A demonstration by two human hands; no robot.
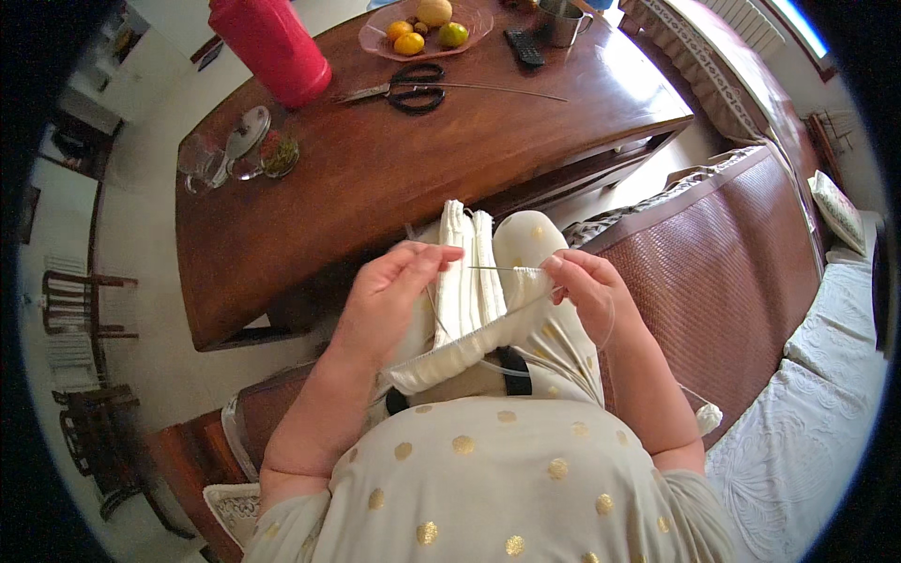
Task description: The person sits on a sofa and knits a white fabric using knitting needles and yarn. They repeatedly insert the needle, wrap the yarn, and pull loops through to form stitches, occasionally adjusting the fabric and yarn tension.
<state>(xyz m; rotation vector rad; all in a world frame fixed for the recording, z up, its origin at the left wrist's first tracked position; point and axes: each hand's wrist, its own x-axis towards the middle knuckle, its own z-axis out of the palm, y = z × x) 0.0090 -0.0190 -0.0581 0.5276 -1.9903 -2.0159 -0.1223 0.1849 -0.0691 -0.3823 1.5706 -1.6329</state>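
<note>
White ribbed knitting (462,281) lies across my lap, a long row of its stitches running along a thin needle or cable. My right hand (587,286) pinches a slim knitting needle (493,268) at the end where white stitches gather; the bare tip points left. Left of that tip, my left hand (399,286) is closed, thumb and forefinger pressed together. What lies in those fingers, if anything, is too fine to make out. A clear loop of cable hangs below the right hand. White yarn (709,418) sits beside my right elbow.
Ahead stands a brown wooden table (375,178) holding black-handled scissors (416,89), a straight thin needle, a red flask (277,52), a fruit plate (375,45), glassware (246,145), a remote (524,49) and a metal mug (563,23). A woven-mat seat (713,272) is at right.
</note>
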